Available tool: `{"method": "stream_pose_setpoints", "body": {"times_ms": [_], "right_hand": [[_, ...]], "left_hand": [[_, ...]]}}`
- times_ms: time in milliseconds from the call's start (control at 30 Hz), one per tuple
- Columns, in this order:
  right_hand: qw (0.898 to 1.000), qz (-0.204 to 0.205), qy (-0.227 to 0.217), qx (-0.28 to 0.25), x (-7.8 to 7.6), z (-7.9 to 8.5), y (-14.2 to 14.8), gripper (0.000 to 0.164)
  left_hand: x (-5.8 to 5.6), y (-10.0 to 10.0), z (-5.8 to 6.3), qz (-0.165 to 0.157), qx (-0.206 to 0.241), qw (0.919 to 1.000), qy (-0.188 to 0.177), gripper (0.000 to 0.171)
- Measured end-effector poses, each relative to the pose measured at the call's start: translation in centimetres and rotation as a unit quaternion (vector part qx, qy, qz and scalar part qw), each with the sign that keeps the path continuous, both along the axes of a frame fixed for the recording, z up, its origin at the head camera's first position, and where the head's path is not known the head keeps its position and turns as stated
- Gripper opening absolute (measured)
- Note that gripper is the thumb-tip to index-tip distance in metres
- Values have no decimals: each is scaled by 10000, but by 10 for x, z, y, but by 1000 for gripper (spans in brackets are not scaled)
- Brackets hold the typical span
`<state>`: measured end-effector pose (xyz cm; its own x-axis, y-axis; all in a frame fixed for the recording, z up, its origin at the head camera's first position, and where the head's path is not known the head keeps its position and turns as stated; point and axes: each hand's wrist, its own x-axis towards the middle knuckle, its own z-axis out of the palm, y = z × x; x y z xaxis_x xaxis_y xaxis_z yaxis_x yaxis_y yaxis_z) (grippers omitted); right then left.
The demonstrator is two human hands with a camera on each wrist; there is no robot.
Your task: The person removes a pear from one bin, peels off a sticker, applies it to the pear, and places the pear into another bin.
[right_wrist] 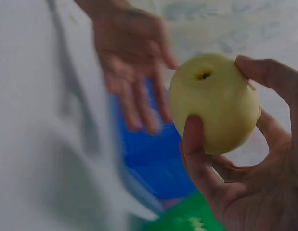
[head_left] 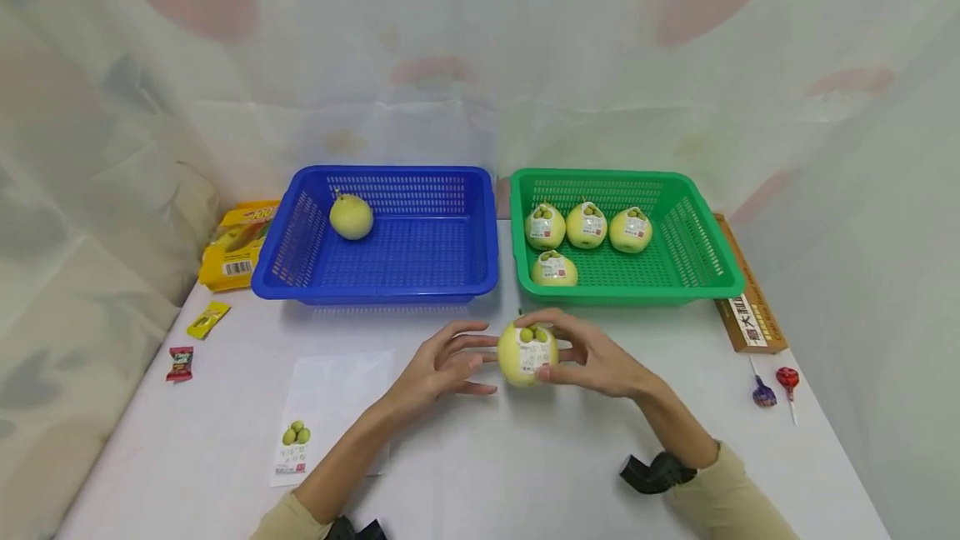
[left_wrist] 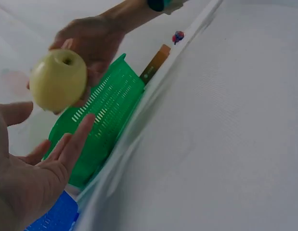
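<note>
My right hand [head_left: 600, 357] grips a pale yellow pear [head_left: 510, 365] between thumb and fingers, above the table in front of the baskets. A white label [head_left: 534, 350] with a green fruit picture sits on the pear's upper side. In the right wrist view, the bare lower end of this pear [right_wrist: 216, 106] shows a dark hollow. Just to the left, my left hand [head_left: 442, 363] has its fingers spread loosely towards the pear and holds nothing. The left wrist view shows a gap between the left hand [left_wrist: 43, 168] and the pear [left_wrist: 58, 81].
One unlabelled pear [head_left: 351, 217] lies in the blue basket [head_left: 375, 299]. Several labelled pears [head_left: 587, 225] are in the green basket [head_left: 630, 298]. Left lie a label sheet [head_left: 337, 398], a yellow bag [head_left: 238, 248] and small sweets [head_left: 180, 363]; right, a brown box [head_left: 753, 298] and lollipops [head_left: 764, 392].
</note>
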<state>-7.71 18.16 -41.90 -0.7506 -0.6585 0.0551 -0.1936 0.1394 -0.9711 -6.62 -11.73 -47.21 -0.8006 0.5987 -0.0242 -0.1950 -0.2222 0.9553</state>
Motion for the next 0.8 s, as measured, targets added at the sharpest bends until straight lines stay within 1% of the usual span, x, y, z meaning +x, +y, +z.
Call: {"method": "stream_pose_setpoints", "body": {"times_ms": [67, 133, 233, 300, 333, 400, 467, 533, 633, 700, 800], "right_hand": [[9999, -51, 80, -43, -12, 17, 16, 59], [9991, -247, 334, 84, -29, 32, 34, 59], [9935, -615, 646, 711, -61, 50, 65, 57], [9881, -759, 633, 1175, -84, 57, 84, 55], [9862, -742, 502, 1395, -96, 59, 93, 56], [9825, -648, 61, 1743, -117, 60, 106, 56], [9778, -496, -507, 1971, -134, 59, 114, 59], [9693, -279, -978, 2239, -149, 54, 119, 60], [9549, -57, -1496, 2565, -164, 48, 120, 62], [9467, 75, -1698, 2736, -171, 44, 118, 63], [9378, 158, -1930, 2883, -177, 41, 113, 65]], "left_hand": [[-4, 4, 2, 44, -178, 9998, 122, 64], [-8, 9, 4, 56, -408, 9988, 267, 62], [-15, 18, 5, 20, -730, 9958, 556, 62], [-19, 24, 7, 32, -890, 9930, 776, 64], [-21, 27, 7, 60, -941, 9917, 874, 65], [-24, 33, 7, 115, -995, 9895, 1041, 68], [-27, 37, 7, 152, -997, 9883, 1144, 72], [-28, 41, 6, 130, -971, 9877, 1216, 75], [-30, 44, 6, 47, -964, 9868, 1297, 77], [-30, 46, 7, 0, -1003, 9859, 1342, 77], [-28, 48, 10, -49, -1076, 9848, 1365, 77]]}}
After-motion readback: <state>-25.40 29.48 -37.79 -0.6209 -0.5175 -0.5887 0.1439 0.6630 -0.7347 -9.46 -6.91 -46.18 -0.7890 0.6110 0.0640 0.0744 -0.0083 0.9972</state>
